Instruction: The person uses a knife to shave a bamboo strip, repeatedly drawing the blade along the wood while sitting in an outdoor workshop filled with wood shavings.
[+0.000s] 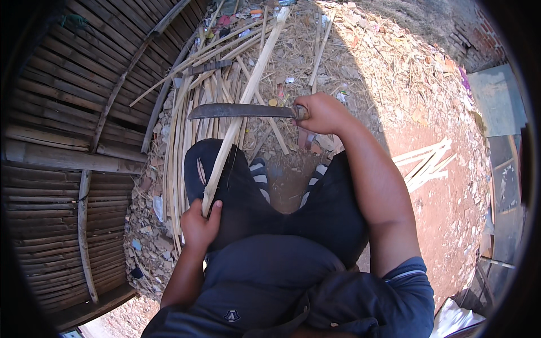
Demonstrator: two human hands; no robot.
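My left hand (201, 225) is closed round the near end of a long pale strip of split wood or bamboo (256, 73). The strip slants up and away to the right, passing over my left knee. My right hand (319, 114) grips the handle of a machete (239, 111), its fingers wrapped round it. The machete's long dark blade points left and lies across the strip, beyond my knee. Whether the edge has bitten into the strip, I cannot tell.
Many pale strips (176, 163) lie on the ground left of my leg, with a dark tool-like bar (209, 67) on top. A slatted bamboo wall (67, 101) stands at the left. Short pale sticks (424, 163) lie at the right. Shavings and rubble cover the ground ahead.
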